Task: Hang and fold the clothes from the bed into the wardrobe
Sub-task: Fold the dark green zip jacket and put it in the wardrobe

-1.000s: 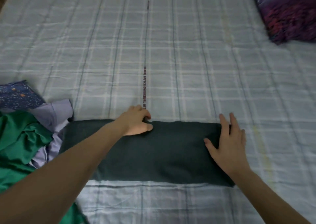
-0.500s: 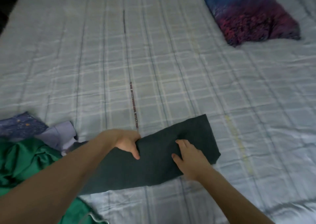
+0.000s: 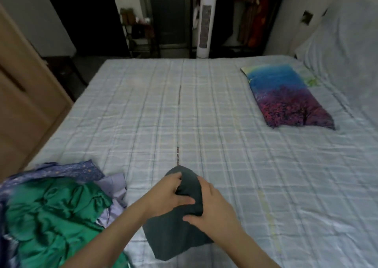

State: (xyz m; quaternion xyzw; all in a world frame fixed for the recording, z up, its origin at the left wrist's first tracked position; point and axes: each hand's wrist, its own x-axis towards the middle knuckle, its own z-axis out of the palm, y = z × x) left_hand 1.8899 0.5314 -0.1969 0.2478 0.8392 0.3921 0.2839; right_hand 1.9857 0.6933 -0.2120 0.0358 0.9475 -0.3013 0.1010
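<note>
left hand [image 3: 171, 196] clamped on dark grey garment [image 3: 180, 229] | right hand [image 3: 212, 208] gripping same cloth from other side | garment bunched near front edge of bed [image 3: 204, 124] | green clothes pile [image 3: 55, 222] just left

Bed [image 3: 204, 114] with pale checked cover fills the room's middle; one blue-and-purple pillow [image 3: 286, 98] lies at its right, near a covered headboard [image 3: 347, 42]. Beyond the far edge stand a white tower fan [image 3: 205, 24], a dark doorway and a small rack [image 3: 139, 28]; wooden panel [image 3: 24, 87] at left; light dim.
</note>
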